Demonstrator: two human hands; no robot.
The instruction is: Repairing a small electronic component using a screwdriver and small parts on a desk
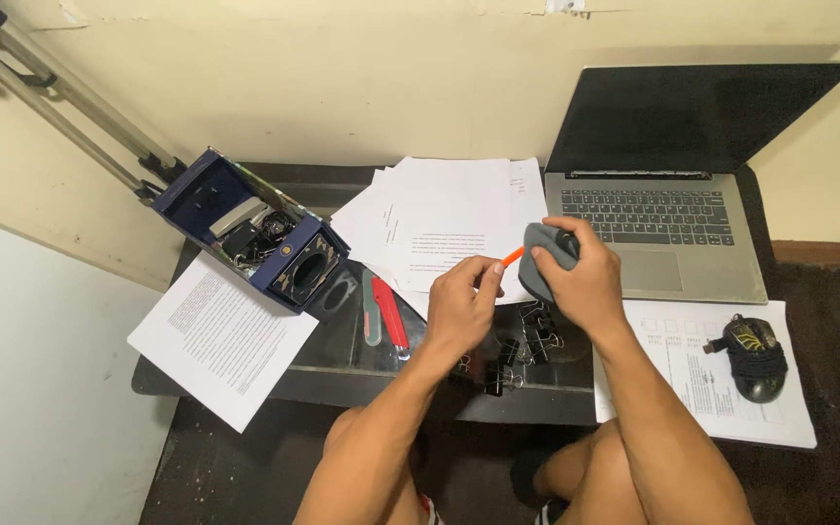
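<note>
Left hand [461, 303] is closed in a pinch on the near end of a slim orange pen-like stick [511, 256], thumb and forefinger pressed together around it. Right hand [583, 282] is curled around a grey pouch [540, 261], gripping it from the right side, just above the desk edge. The orange stick's far end meets the pouch — whether it is partly inside cannot be told from this view. Both hands sit over a spread of white printed sheets [449, 219] fanned loosely across the dark desk [337, 355]. Black binder clips [527, 340] lie scattered beneath the hands, unattached to any paper; the sheets appear unbound and unsorted. A red utility knife [390, 314] and a grey-green one rest to the left, untouched. Further left stands an open blue box [250, 228] holding small items, with one printed page [221, 335] overhanging the desk corner. An open laptop [668, 209] sits right, screen dark, and a mouse with wound cable [755, 358] lies on another sheet.
</note>
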